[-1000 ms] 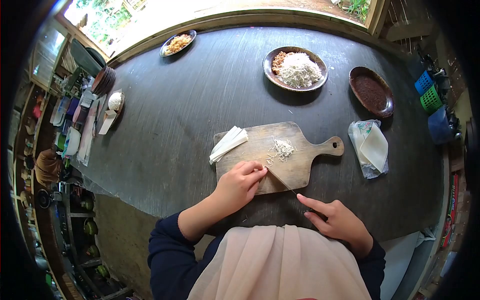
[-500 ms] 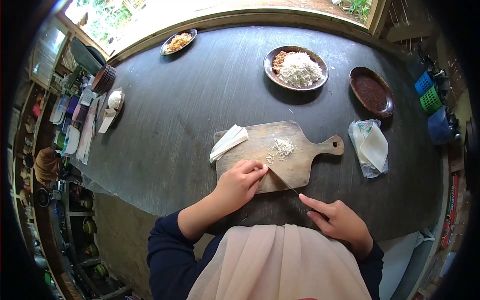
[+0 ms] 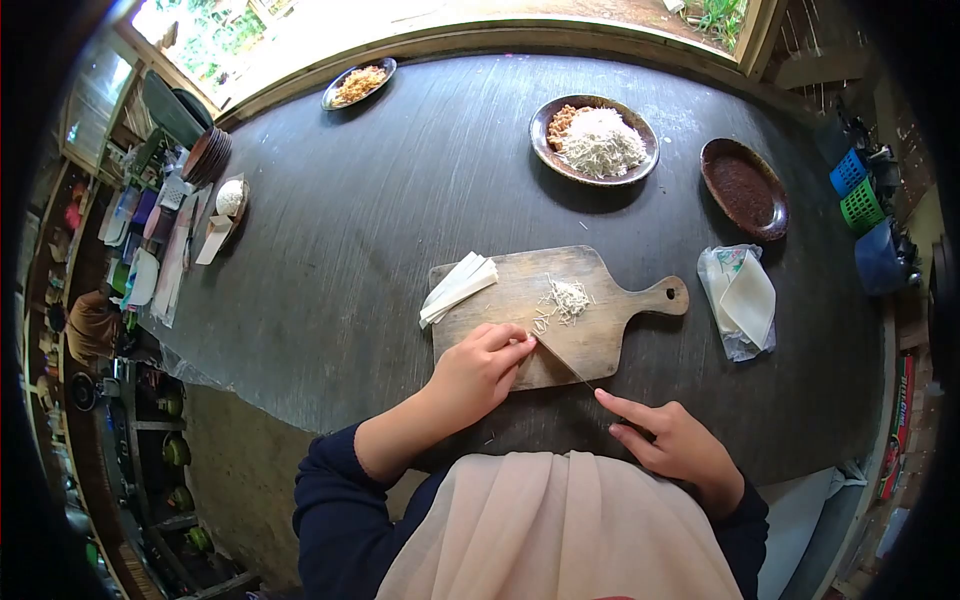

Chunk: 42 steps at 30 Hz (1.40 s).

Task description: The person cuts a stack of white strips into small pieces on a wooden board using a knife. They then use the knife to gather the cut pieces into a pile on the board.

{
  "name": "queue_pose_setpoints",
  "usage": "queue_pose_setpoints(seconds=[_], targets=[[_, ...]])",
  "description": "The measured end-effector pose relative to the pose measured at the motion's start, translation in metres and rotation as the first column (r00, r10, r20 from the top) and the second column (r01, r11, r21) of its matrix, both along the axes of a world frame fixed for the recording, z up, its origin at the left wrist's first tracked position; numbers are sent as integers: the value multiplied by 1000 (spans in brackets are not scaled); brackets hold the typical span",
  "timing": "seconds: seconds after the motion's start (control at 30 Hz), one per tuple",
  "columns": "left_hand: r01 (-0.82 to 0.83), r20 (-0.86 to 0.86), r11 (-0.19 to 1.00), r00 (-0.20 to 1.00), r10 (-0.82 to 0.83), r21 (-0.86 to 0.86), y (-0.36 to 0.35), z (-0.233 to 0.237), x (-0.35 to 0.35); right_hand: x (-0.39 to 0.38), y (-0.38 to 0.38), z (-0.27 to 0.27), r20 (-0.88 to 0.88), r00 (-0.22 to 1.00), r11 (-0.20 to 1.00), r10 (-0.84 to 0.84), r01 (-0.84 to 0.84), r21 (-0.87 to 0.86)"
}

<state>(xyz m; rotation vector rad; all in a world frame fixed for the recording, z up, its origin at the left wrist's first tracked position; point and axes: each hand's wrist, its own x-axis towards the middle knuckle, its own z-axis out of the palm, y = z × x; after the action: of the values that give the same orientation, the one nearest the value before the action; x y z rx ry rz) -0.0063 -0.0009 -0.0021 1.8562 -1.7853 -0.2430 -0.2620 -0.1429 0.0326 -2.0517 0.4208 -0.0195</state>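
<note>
My left hand (image 3: 485,362) is closed in a pinch at the lower middle of the wooden cutting board (image 3: 590,345). Its fingertips hold a white piece, mostly hidden under them. A knife (image 3: 566,365) has its blade slanting across the board, the tip beside those fingertips. My right hand (image 3: 668,438) grips the knife at the near end, with the index finger laid along it; the handle is hidden in the palm. A small heap of thin white shreds (image 3: 567,298) lies on the board just beyond the blade. Several white strips (image 3: 460,288) rest at the board's far left corner.
A plate (image 3: 645,165) farther back bears white shreds and brown bits. An oval dark dish (image 3: 745,190) and a plastic bag (image 3: 737,300) with white sheets lie right. Another plate (image 3: 358,87) of brown food sits at the far edge. Containers crowd the left side.
The view has shifted very slightly. Both hands and the knife stay in nearly the same place, with the right hand a touch farther left.
</note>
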Motion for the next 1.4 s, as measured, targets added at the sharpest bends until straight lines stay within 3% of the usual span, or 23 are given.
queue_pose_setpoints(seconds=[0.47, 0.73, 0.83, 1.4], targets=[[-4, -28, 1000, 1000, 5, 22, 1, 0, 0, 0, 1, 2, 13, 1000, 1000, -4, 4, -6], [-1, -10, 1000, 1000, 1, 23, 0, 1, 0, 1, 7, -2, 2, 1000, 983, 30, -30, -180], [-12, -17, 1000, 1000, 12, 4, 0, -1, -1, -5, 4, 9, -50, 998, 987, 42, -49, -151], [-8, -28, 1000, 1000, 9, 14, 0, -2, 0, -1, 1, -1, 13, 1000, 998, 5, -5, -57]])
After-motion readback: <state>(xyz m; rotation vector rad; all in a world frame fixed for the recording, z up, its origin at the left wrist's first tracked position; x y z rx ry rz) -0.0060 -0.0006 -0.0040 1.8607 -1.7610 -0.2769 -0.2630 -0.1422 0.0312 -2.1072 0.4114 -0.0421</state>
